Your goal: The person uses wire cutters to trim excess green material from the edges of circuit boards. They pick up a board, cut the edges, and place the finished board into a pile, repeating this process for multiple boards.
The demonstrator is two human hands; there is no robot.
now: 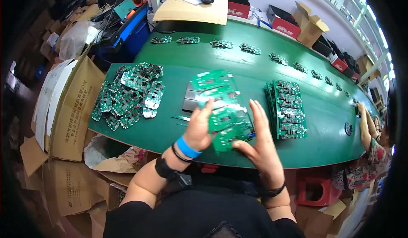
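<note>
The green circuit-board panel [223, 119] is at the centre of the frame, held above the worktop [182, 59]. Its long axis runs from the upper left to the lower right, steeper than it is slanted. The panel lies to the upper right of the left hand [199, 129] and to the upper left of the right hand [265, 146].

The left hand is the holding hand: it is closed on the panel's left edge, thumb along the near face. The right hand is spread, fingers straight and pointing to the top of the frame, thumb at the panel's lower right corner. Whether that thumb presses on the panel or only overlaps it in view cannot be determined.

A grey block [188, 98] sits behind the panel's upper left part; its right portion is covered. The panel stack [291, 110], right of centre, is nearer the right hand. The pile of small boards [127, 95], at left, is nearer the left hand.

The panel's underside and the left fingers behind it are hidden. Motion blur and glare obscure the panel's components. Overlap makes individual boards in the pile hard to separate.
</note>
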